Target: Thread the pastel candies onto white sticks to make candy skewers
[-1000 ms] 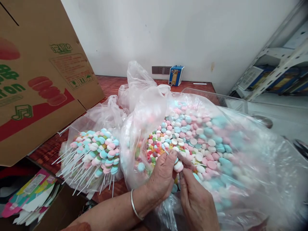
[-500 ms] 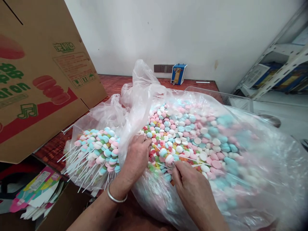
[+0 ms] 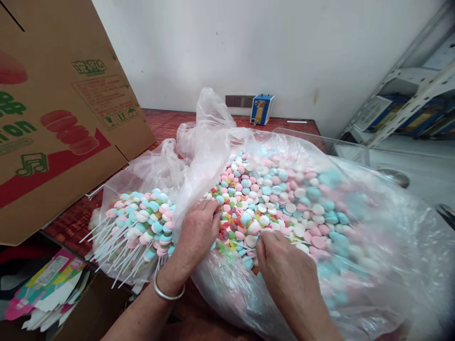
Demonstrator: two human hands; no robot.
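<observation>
My right hand (image 3: 287,267) pinches a candy skewer, a white stick with blue and pink-white marshmallow pieces (image 3: 253,228) at its end. The fingers hide part of the stick. My left hand (image 3: 198,232), a silver bangle on its wrist, rests at the mouth of a large clear plastic bag (image 3: 227,289). Its fingers are curled in among the loose candies, and the fingertips are hidden. Loose pink, white and blue marshmallows (image 3: 318,229) fill the bag, with small red, green and yellow ring gummies (image 3: 229,222) near my left fingers.
Left of my hands, finished candy skewers (image 3: 142,222) lie heaped in another clear bag, sticks toward me. A large printed carton (image 3: 71,118) stands at the left. Printed cards (image 3: 53,289) lie below it. A blue box (image 3: 262,110) stands by the wall; a white shelf (image 3: 408,76) is at right.
My right hand has shifted slightly up and its fingers have closed further over the skewer. My left hand has moved slightly left. The whole view has shifted a little.
</observation>
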